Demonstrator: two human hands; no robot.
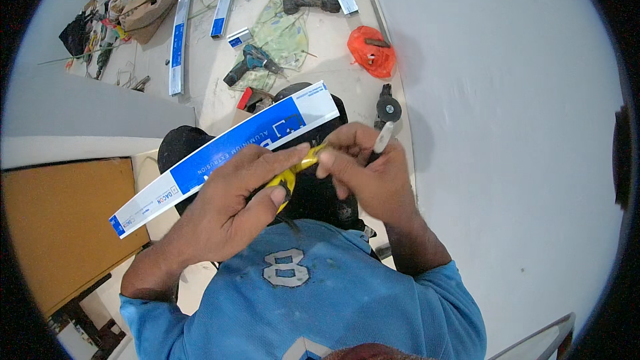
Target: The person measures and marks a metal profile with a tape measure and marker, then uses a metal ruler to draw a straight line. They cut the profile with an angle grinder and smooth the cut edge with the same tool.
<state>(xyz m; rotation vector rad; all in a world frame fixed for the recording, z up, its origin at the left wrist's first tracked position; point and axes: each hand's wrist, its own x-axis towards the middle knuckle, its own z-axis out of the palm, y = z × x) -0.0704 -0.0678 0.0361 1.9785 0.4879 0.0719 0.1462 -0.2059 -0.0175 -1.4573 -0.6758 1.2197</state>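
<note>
My left hand (233, 197) is wrapped round a yellow and black tape measure (285, 182), its thumb pressed on the case. Close beside it, my right hand (373, 173) is closed, with fingertips at the tape's yellow end; blur hides their exact grip. A white and dark marker pen (383, 137) sticks up between this hand's fingers. Under both hands, a long aluminium bar in blue and white wrapping (227, 153) lies slanted across my lap, its right end farther away.
Ahead lie a teal cordless drill (253, 63), a dark power tool (310, 1), an orange-red bag (371, 52) and an angle grinder (387, 105). More wrapped bars (180, 40) lie far left, near a bulging sack (148, 10). A wall (507, 127) borders the right; a brown panel (73, 220) stands left.
</note>
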